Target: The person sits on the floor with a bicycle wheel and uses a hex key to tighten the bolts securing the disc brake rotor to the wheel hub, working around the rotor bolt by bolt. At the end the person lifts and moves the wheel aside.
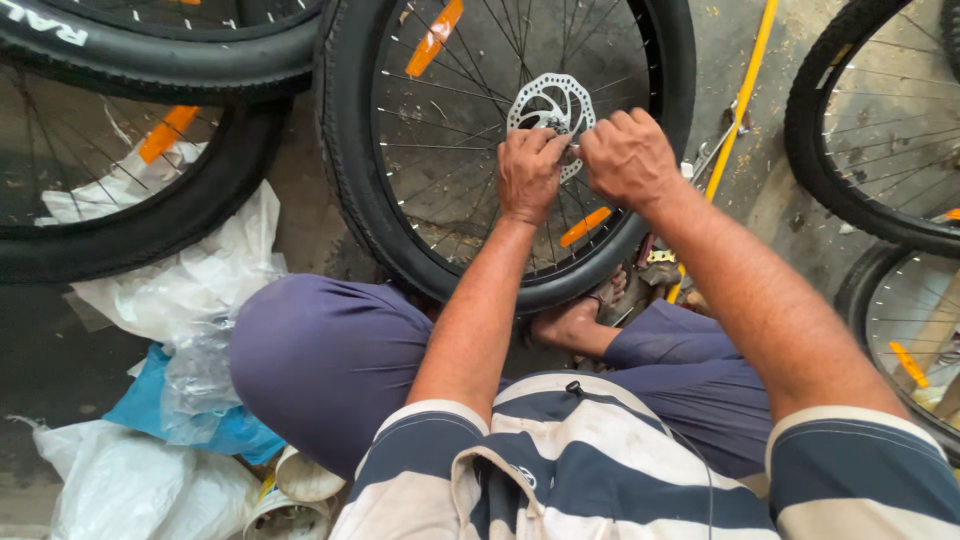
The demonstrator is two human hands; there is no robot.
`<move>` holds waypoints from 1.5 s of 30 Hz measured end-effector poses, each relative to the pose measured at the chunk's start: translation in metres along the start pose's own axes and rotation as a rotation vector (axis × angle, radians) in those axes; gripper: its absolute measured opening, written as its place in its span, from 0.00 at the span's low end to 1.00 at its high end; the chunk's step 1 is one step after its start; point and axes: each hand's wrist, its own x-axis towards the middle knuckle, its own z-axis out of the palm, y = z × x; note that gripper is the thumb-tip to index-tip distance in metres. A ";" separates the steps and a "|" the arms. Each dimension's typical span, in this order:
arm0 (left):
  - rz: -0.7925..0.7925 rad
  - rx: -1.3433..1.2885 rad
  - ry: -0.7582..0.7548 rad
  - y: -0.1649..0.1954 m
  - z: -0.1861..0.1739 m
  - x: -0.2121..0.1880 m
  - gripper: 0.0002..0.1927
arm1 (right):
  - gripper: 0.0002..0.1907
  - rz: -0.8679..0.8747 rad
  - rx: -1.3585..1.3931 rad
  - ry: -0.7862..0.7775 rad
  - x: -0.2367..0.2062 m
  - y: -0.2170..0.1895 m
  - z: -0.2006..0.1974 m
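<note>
At the hub of the bicycle wheel [400,200], both hands pinch closed beside the brake disc [548,102]: left hand [530,172] below it, right hand [625,155] just right (what the fingertips grip is hidden). Other tyres [150,220] crowd both sides.

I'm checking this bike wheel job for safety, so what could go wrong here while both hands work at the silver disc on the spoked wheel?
Both the left hand and right hand pinch at the hub beside the silver perforated brake disc, so its edge may nick a finger. Fingers sit close to the thin metal spokes; if the black-tyred wheel rolls, they could get caught. The bare foot under the tyre might be pinched.
</note>
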 end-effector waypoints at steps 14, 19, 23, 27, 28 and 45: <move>-0.040 0.026 -0.042 -0.005 0.003 -0.001 0.08 | 0.14 0.150 0.073 0.217 0.005 -0.013 0.028; -0.047 0.003 -0.040 -0.002 -0.003 0.002 0.08 | 0.17 0.421 0.389 0.232 0.004 -0.006 0.025; -0.059 -0.001 -0.047 0.002 -0.003 0.001 0.11 | 0.14 -0.196 -0.182 0.196 -0.014 0.005 0.013; -0.095 0.128 0.008 -0.003 -0.006 -0.001 0.25 | 0.15 0.346 0.498 0.157 -0.004 -0.019 0.032; -0.109 0.189 0.042 -0.004 -0.007 -0.002 0.29 | 0.15 0.606 0.927 0.080 0.002 -0.024 0.038; -0.275 0.199 -0.038 -0.017 -0.005 -0.008 0.57 | 0.22 0.816 0.957 0.028 0.013 -0.026 0.026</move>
